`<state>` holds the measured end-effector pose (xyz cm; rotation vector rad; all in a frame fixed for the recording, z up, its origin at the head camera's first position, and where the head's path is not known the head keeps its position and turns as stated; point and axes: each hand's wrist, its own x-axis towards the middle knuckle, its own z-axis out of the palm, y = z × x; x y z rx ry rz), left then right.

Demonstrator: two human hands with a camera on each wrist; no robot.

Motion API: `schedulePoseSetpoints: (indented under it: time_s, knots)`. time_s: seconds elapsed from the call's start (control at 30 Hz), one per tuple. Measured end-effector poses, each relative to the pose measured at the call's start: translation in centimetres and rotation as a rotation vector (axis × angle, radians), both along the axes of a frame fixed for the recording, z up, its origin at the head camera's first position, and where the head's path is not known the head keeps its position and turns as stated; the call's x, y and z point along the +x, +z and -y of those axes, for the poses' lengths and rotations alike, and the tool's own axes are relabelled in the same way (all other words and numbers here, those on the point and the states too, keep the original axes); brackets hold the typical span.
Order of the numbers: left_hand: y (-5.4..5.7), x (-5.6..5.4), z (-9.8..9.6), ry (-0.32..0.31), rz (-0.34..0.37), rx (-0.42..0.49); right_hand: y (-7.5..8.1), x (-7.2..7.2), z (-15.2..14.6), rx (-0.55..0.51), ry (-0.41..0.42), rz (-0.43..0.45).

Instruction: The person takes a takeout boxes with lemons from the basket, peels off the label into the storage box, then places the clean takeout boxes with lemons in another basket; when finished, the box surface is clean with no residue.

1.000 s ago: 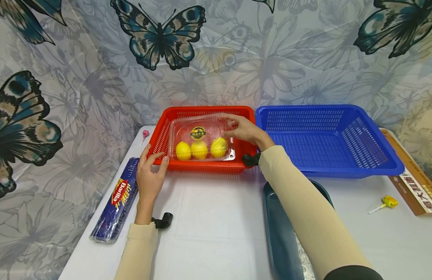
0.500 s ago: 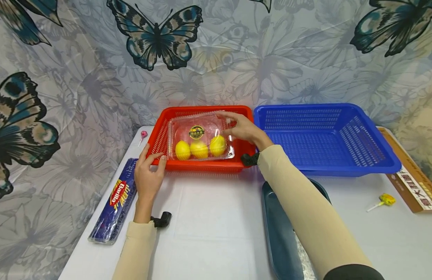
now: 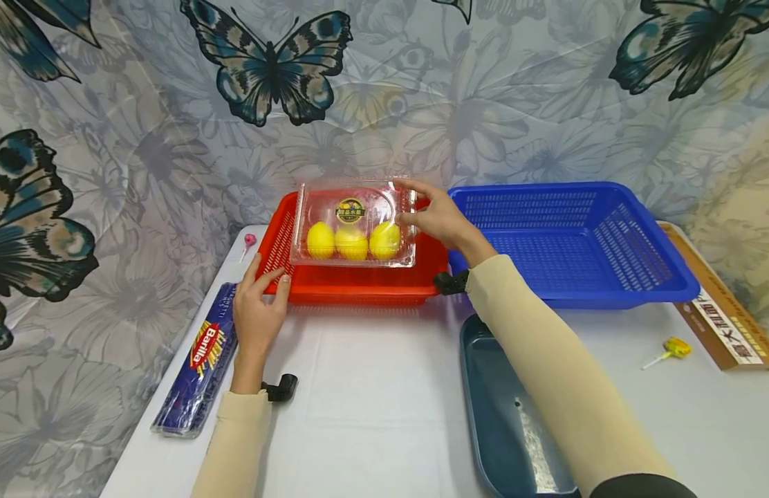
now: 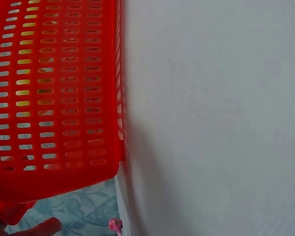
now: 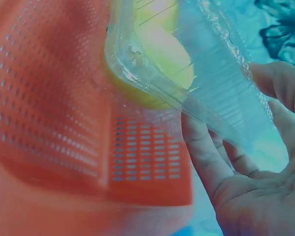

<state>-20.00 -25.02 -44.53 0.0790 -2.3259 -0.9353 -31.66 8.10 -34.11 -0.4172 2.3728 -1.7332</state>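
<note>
My right hand (image 3: pixel 437 216) grips the right end of a clear plastic fruit box (image 3: pixel 352 249) with yellow lemons (image 3: pixel 350 243) in it and a dark round label on its lid. The box is raised over the red basket (image 3: pixel 359 285), slightly tilted. In the right wrist view, the thumb and fingers of that hand (image 5: pixel 265 182) clasp the edge of the box (image 5: pixel 211 113). My left hand (image 3: pixel 258 315) holds the red basket's front left corner by the rim. In the left wrist view, only a bit of this hand (image 4: pixel 37 228) shows beneath the basket (image 4: pixel 54 182).
A blue basket (image 3: pixel 546 299) stands right of the red one. A dark tray (image 3: pixel 493 401) lies partly under my right forearm. At the left lie a Barilla spaghetti pack (image 3: pixel 200 360) and a pink lollipop (image 3: pixel 249 240). A yellow lollipop (image 3: pixel 675 348) and a brown box (image 3: pixel 720 318) are at the right.
The fruit box has risen from inside the red basket to above it, carried by my right hand. My left hand stays on the basket's corner. The whole view has shifted slightly.
</note>
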Motion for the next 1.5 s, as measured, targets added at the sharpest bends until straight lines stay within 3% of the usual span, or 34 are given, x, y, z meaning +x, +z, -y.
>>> schedulePoseSetpoints:
  time_s: [0.4, 0.8, 1.1, 1.27, 1.5]
  knots:
    - [0.6, 0.2, -0.1, -0.037, 0.101, -0.068, 3.2, 3.3, -2.1, -0.060, 0.013, 0.017]
    - [0.2, 0.2, 0.3, -0.030, 0.086, -0.022, 5.1, 8.4, -5.1, -0.030, -0.027, 0.018]
    - [0.1, 0.3, 0.6, 0.013, 0.084, 0.030, 5.4, 11.6, -6.8, -0.064, -0.031, 0.053]
    - [0.1, 0.4, 0.7, 0.042, 0.096, -0.004, 5.4, 12.5, -7.3, -0.048, -0.007, 0.046]
    - [0.4, 0.7, 0.8, 0.034, 0.114, -0.058, 5.2, 13.5, -7.1, -0.037, 0.016, 0.029]
